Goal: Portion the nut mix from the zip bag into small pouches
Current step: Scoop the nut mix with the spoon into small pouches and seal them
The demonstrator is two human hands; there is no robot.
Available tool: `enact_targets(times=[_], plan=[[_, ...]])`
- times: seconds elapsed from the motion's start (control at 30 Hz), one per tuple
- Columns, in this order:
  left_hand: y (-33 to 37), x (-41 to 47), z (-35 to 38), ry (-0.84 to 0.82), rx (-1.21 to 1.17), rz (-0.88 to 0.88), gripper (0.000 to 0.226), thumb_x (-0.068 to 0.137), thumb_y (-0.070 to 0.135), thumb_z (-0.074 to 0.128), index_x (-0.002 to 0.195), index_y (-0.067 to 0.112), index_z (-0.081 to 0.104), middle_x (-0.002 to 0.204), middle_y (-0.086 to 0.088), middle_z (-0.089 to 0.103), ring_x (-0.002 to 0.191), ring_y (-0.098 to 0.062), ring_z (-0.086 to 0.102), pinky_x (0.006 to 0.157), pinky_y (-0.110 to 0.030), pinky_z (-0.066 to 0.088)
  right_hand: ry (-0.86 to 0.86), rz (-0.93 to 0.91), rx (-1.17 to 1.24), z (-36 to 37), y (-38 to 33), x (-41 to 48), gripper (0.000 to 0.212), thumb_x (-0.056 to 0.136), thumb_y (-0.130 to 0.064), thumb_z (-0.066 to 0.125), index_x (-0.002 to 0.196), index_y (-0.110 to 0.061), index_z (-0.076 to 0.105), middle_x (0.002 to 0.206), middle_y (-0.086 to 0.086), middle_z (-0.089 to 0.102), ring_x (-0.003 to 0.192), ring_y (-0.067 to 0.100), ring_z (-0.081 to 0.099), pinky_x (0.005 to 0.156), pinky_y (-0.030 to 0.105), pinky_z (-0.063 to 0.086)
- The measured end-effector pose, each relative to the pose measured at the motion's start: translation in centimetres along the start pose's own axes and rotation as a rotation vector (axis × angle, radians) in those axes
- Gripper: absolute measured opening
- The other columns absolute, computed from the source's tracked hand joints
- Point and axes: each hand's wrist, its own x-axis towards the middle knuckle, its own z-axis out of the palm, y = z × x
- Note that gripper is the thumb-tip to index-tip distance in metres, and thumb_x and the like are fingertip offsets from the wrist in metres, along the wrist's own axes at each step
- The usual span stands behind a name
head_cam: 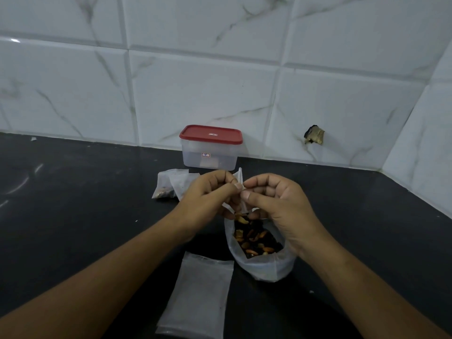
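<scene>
While the left hand (208, 195) and right hand (277, 204) both pinch a small pouch (239, 176) just above the open zip bag (261, 267) of nut mix (256, 238), its mouth seems to be getting parted; next, I'd guess, nuts must be fed in cleanly.

Your fingers cover most of the small pouch (239, 180): only a top corner and a lower edge peek out, so how full it is can't be told. Your right hand (274, 199) blocks the far rim of the zip bag (263, 267). Your left hand (208, 194) hides the near side of the filled pouches (166, 184), so their count is unclear. The flat pouches (198, 297) run off the bottom edge, both forearms too. The label on the red-lidded tub (210, 152) is too small to read, its contents a blur behind cloudy plastic
</scene>
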Motion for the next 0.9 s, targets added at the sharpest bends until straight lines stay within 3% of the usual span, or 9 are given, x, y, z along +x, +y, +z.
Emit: enact_targets(times=[0.3, 0.43, 0.53, 0.6, 0.73, 0.83, 0.9], plan=[[0.4, -0.2, 0.2, -0.006, 0.011, 0.0, 0.023, 0.101, 0.016, 0.062, 0.102, -0.007, 0.062, 0.09, -0.025, 0.072, 0.08, -0.028, 0.07, 0.066, -0.032, 0.06, 0.032, -0.068, -0.042, 0.1, -0.1, 0.0, 0.018, 0.09, -0.002, 0.076, 0.105, -0.008, 0.068, 0.084, 0.008, 0.076, 0.074, 0.017, 0.072, 0.065, 0.027, 0.059], [0.6, -0.1, 0.1, -0.009, 0.046, 0.013, 0.022, 0.102, 0.012, 0.058, 0.098, -0.009, 0.06, 0.082, -0.017, 0.069, 0.077, -0.024, 0.068, 0.064, -0.032, 0.059, 0.092, -0.12, -0.084, 0.1, 0.0, 0.1, 0.017, 0.091, -0.003, 0.074, 0.1, -0.011, 0.064, 0.084, 0.012, 0.073, 0.074, 0.025, 0.071, 0.069, 0.038, 0.062], [0.5, -0.2, 0.2, -0.009, 0.077, 0.022, 0.021, 0.102, 0.011, 0.057, 0.096, -0.009, 0.059, 0.079, -0.01, 0.068, 0.074, -0.021, 0.067, 0.064, -0.03, 0.058, 0.119, -0.203, -0.208, 0.3, 0.2, 0.0, 0.015, 0.092, -0.002, 0.07, 0.094, -0.014, 0.061, 0.084, 0.016, 0.071, 0.078, 0.043, 0.071, 0.07, 0.057, 0.062], [0.6, -0.3, 0.2, -0.006, 0.082, 0.018, 0.018, 0.102, 0.01, 0.056, 0.093, -0.005, 0.06, 0.078, -0.008, 0.067, 0.073, -0.02, 0.066, 0.063, -0.03, 0.058, 0.136, -0.258, -0.298, 0.3, 0.2, -0.2, 0.016, 0.092, -0.002, 0.068, 0.09, -0.016, 0.06, 0.078, 0.014, 0.069, 0.07, 0.041, 0.068, 0.065, 0.06, 0.059], [0.9, -0.3, 0.2, -0.025, 0.095, 0.005, 0.016, 0.101, 0.011, 0.058, 0.088, 0.003, 0.062, 0.074, -0.006, 0.065, 0.069, -0.019, 0.064, 0.061, -0.03, 0.055, 0.204, -0.334, -0.472, -0.5, 0.2, 0.1, 0.023, 0.091, 0.0, 0.066, 0.085, -0.021, 0.059, 0.066, -0.008, 0.058, 0.055, 0.012, 0.056, 0.058, 0.046, 0.06], [1.1, -0.4, 0.3, -0.022, 0.126, 0.008, 0.019, 0.1, 0.013, 0.06, 0.09, -0.003, 0.063, 0.073, -0.006, 0.065, 0.066, -0.02, 0.063, 0.058, -0.03, 0.054, 0.174, -0.416, -0.59, -0.7, 0.0, 0.1, 0.026, 0.088, 0.004, 0.065, 0.084, -0.021, 0.066, 0.077, -0.01, 0.062, 0.066, 0.007, 0.059, 0.06, 0.022, 0.051], [1.0, -0.4, 0.3, -0.014, 0.14, 0.02, 0.021, 0.099, 0.015, 0.062, 0.092, -0.004, 0.064, 0.071, -0.007, 0.065, 0.063, -0.021, 0.06, 0.056, -0.028, 0.052, 0.139, -0.446, -0.684, -0.5, -0.1, 0.0, 0.028, 0.089, 0.006, 0.063, 0.088, -0.019, 0.075, 0.093, -0.01, 0.067, 0.083, 0.004, 0.064, 0.071, 0.015, 0.051]])
